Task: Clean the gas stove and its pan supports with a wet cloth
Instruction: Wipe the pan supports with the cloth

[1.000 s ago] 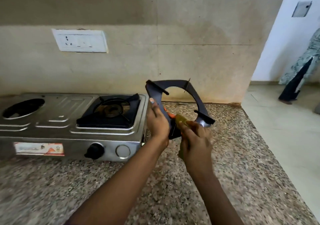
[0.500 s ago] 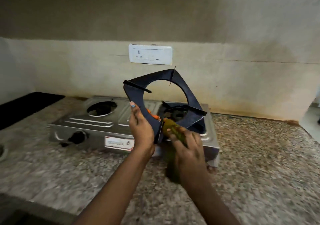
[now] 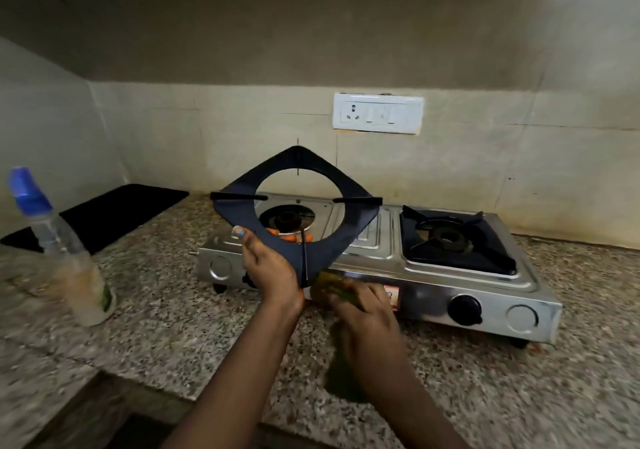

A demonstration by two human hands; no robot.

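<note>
A steel two-burner gas stove stands on the granite counter. My left hand grips the lower corner of a black square pan support, held upright on edge above the stove's bare left burner. My right hand holds a green cloth against the support's bottom corner; part of the cloth hangs below my wrist. A second black pan support sits in place on the right burner.
A spray bottle with a blue nozzle stands on the counter at the left. A black mat lies behind it near the wall. A white socket plate is on the wall above the stove. Black knob on the stove front.
My view has swung left and the stove now sits centred. Both hands carried the pan support from the counter's right side to above the left burner, turning it to stand on one corner.
</note>
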